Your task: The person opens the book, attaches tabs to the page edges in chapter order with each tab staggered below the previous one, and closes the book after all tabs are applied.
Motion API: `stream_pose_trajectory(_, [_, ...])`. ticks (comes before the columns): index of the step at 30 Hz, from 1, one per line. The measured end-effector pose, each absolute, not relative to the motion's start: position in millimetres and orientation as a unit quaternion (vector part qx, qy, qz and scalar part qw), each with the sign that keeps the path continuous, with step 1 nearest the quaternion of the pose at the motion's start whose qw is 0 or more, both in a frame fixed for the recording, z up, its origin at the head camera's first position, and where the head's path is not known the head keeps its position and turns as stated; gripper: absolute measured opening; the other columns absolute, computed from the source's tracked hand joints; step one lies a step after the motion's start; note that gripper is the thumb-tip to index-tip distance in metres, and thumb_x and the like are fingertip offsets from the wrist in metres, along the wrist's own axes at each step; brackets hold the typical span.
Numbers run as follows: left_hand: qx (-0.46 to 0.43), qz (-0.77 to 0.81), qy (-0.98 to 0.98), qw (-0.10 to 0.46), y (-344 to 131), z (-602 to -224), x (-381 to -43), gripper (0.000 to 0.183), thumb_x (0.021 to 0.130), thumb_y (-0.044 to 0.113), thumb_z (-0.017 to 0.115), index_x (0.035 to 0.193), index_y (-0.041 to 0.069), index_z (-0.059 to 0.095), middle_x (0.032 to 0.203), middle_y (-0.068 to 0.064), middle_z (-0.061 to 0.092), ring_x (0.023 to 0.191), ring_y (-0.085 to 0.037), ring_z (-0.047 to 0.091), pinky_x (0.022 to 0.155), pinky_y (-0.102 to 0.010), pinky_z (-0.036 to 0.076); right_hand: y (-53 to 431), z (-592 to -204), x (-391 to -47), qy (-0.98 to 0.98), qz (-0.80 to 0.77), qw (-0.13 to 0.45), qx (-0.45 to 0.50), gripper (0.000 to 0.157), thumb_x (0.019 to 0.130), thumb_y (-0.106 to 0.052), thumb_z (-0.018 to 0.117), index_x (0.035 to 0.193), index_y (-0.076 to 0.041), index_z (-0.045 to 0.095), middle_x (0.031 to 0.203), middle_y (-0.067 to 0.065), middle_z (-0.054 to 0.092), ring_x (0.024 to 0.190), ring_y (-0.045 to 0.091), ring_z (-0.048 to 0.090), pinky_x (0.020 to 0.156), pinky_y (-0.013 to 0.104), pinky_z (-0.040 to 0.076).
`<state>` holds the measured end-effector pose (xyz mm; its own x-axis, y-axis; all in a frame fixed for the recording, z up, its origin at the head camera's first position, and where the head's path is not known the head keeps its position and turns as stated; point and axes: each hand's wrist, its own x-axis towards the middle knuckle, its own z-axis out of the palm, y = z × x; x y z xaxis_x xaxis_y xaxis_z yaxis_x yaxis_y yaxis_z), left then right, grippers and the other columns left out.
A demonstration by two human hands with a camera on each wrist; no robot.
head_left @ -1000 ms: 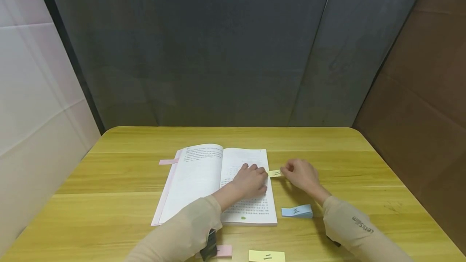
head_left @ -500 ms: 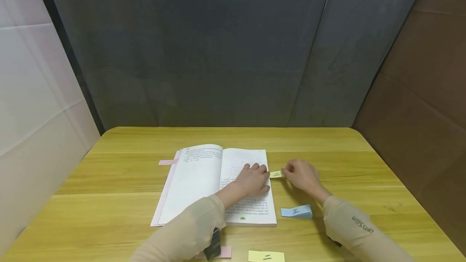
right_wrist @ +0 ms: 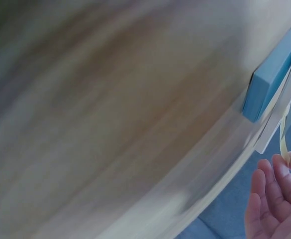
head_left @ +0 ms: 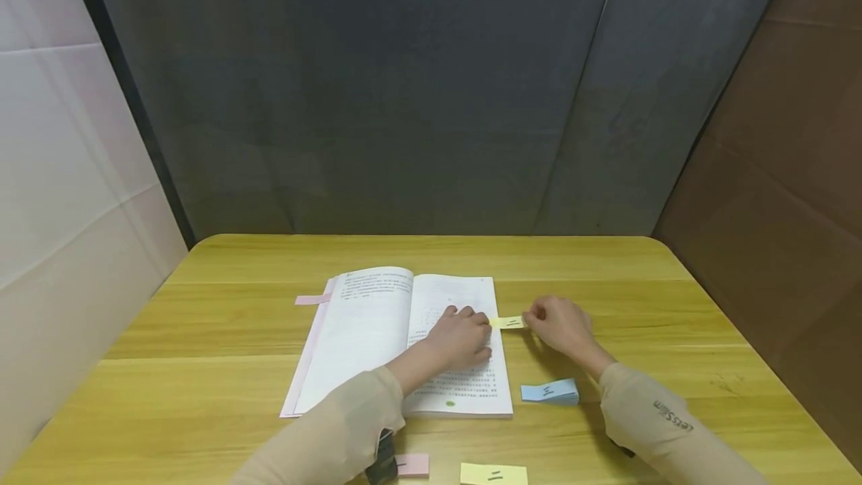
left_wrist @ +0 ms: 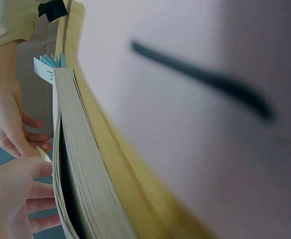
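Yellow sticky tab (head_left: 509,322), two strokes on it, straddles the right edge of the open book (head_left: 364,365), and the right hand (head_left: 557,322) has its outer end pinched in the fingertips! Left hand (head_left: 459,339) lies on the right-hand page, fingers extended, right at the tab's inner end. Blue sticky-note pad (head_left: 550,393) sits just nearer the person, and a pink tab (head_left: 312,300) pokes out at the book's left.

There are two hands (head_left: 460,339), one book (head_left: 367,350), one yellow strip (head_left: 508,322), one pink tab (head_left: 312,300), one blue pad (head_left: 550,393), one yellow pad (head_left: 494,474) and probably one half-hidden pink pad (head_left: 414,465)
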<state>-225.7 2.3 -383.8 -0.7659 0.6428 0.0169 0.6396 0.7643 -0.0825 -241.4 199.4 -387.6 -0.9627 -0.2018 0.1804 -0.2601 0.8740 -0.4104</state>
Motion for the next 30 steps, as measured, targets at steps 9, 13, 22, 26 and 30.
stream_pose_trajectory(9, [-0.341, 0.024, -0.939, 0.016, 2.8, -385.9, -227.0, 0.040, 0.084, 0.039, 0.054, 0.111, 0.011, 0.059, 0.115, 0.000, 0.053, 0.104, -0.017, 0.046, 0.088, -0.038, 0.035, 199.5, -388.5, -240.9, -0.965, 0.221, 0.073, 0.119, 0.016, 0.080, -0.025, 0.060, 0.068, -0.015, 0.063, 0.054, -0.009, 0.049, 0.045, 0.011, 0.040, 0.040, 0.027, 0.030])
stream_pose_trajectory(13, [-0.340, 0.026, -0.940, 0.013, 2.6, -387.9, -226.9, 0.044, 0.083, 0.041, 0.054, 0.115, 0.010, 0.057, 0.117, 0.000, 0.052, 0.106, -0.018, 0.046, 0.089, -0.039, 0.034, 200.0, -388.5, -240.8, -0.965, 0.222, 0.072, 0.121, 0.016, 0.080, -0.026, 0.060, 0.070, -0.015, 0.063, 0.054, -0.008, 0.049, 0.044, 0.011, 0.040, 0.039, 0.026, 0.030])
stream_pose_trajectory(22, [-0.348, 0.025, -0.937, 0.003, -6.7, -384.4, -212.3, 0.047, 0.082, 0.045, 0.053, 0.116, 0.013, 0.056, 0.117, 0.000, 0.052, 0.108, -0.018, 0.045, 0.090, -0.041, 0.033, 201.6, -385.7, -237.9, -0.963, 0.222, 0.093, 0.119, 0.017, 0.081, -0.034, 0.057, 0.078, -0.018, 0.064, 0.072, -0.008, 0.059, 0.057, 0.008, 0.049, 0.047, 0.027, 0.036])
stream_pose_trajectory(26, [-0.357, 0.023, -0.934, 0.017, -18.4, -377.3, -197.8, 0.044, 0.082, 0.044, 0.053, 0.114, 0.015, 0.058, 0.113, 0.001, 0.054, 0.103, -0.017, 0.048, 0.086, -0.039, 0.036, 203.4, -380.8, -233.0, -0.957, 0.220, 0.132, 0.136, 0.017, 0.081, -0.030, 0.057, 0.081, -0.016, 0.065, 0.075, -0.005, 0.062, 0.053, 0.008, 0.048, 0.043, 0.026, 0.036])
stream_pose_trajectory(30, [-0.365, 0.013, -0.930, 0.037, -33.5, -370.2, -183.8, 0.042, 0.081, 0.045, 0.054, 0.111, 0.016, 0.060, 0.108, 0.001, 0.057, 0.098, -0.017, 0.051, 0.082, -0.036, 0.039, 204.6, -375.8, -226.4, -0.949, 0.205, 0.179, 0.158, 0.015, 0.081, -0.028, 0.057, 0.082, -0.016, 0.066, 0.080, -0.004, 0.062, 0.054, 0.008, 0.047, 0.041, 0.024, 0.035])
